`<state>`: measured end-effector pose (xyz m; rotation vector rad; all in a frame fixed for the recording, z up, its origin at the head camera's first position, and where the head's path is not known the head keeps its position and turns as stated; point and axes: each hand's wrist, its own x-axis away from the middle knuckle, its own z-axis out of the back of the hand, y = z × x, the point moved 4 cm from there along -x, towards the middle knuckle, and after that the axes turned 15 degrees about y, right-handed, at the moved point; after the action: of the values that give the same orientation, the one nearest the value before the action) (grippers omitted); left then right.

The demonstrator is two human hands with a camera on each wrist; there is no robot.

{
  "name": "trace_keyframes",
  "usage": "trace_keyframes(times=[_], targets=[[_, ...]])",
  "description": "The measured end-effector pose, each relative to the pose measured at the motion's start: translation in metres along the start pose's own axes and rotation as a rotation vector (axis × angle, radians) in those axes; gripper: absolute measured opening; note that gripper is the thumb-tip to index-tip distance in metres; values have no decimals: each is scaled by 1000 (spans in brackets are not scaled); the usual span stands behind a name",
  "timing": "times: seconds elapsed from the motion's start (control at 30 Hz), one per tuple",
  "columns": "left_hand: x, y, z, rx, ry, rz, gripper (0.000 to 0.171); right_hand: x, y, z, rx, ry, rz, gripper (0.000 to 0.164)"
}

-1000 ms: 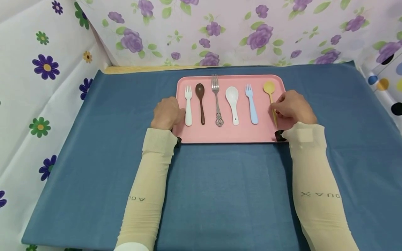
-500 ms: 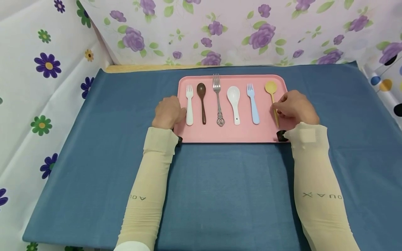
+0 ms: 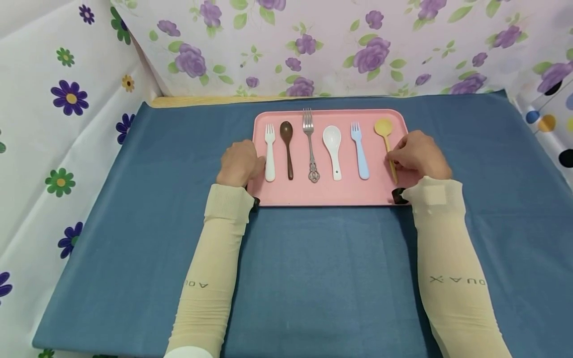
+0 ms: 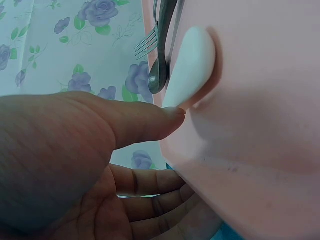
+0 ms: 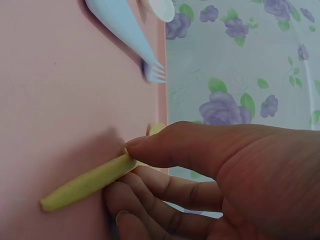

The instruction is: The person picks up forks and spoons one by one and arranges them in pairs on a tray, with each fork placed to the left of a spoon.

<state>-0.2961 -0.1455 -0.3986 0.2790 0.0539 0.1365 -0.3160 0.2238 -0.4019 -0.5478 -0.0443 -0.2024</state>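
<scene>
Six pieces of cutlery lie side by side on a pink tray (image 3: 327, 195). At its right end my right hand (image 3: 420, 153) pinches the handle of a yellow spoon (image 5: 90, 182) between thumb and fingers, its bowl pointing away from me. My left hand (image 3: 239, 161) holds the tray's left edge, thumb over the rim and fingers along the outside. Right at that thumb's tip is the handle of a white fork (image 4: 192, 65). Between the hands lie a dark brown spoon (image 3: 286, 131), a silver fork (image 3: 310, 144), a white spoon (image 3: 332, 139) and a light blue fork (image 3: 361, 159).
A blue cloth (image 3: 322, 278) covers the table under the tray. Behind the table hangs a purple-flowered curtain (image 3: 331, 49), and another flower-print sheet (image 3: 27, 164) borders the left side.
</scene>
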Motion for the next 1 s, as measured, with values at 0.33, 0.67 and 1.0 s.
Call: trace_keyframes(times=[0.33, 0.67, 1.0], targets=[[0, -1, 0, 3, 14, -15, 29, -3, 0, -2, 14, 33, 14, 26], [-1, -2, -1, 6, -1, -2, 28, -2, -1, -2, 4, 49, 12, 28], [3, -4, -1, 28, 5, 11, 29, -1, 1, -2, 9, 45, 11, 29]])
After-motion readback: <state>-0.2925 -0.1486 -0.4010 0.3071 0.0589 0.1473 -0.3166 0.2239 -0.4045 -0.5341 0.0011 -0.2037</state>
